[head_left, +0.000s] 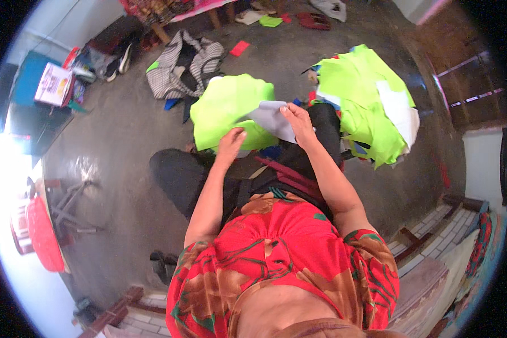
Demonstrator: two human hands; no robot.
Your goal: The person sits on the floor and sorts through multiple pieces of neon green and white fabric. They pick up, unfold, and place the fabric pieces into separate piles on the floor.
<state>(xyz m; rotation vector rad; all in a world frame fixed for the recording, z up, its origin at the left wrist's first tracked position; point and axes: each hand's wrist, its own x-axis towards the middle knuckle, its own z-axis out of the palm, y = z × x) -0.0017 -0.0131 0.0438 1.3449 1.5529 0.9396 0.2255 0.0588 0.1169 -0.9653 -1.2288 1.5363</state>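
A grey piece of cloth (271, 119) is pinched at its upper right edge between the thumb and fingers of my right hand (299, 123). It hangs in front of a bright yellow-green heap of cloth (231, 101), partly covering its right side. Against the lower edge of that heap, my left hand (230, 145) has its fingers curled together. Whether a cloth edge is caught in them cannot be made out. Another pile of yellow-green cloth pieces (372, 101) lies on the floor to the right, with a white piece (396, 115) on it.
Beyond my left knee lies a grey-and-white striped cloth bundle (188, 65). A small red scrap (239, 48) sits on the dark floor (118, 141). Far left are shoes (118, 65) and a teal box (34, 79); a red chair (44, 234) stands nearer. A wooden door (467, 73) is at right.
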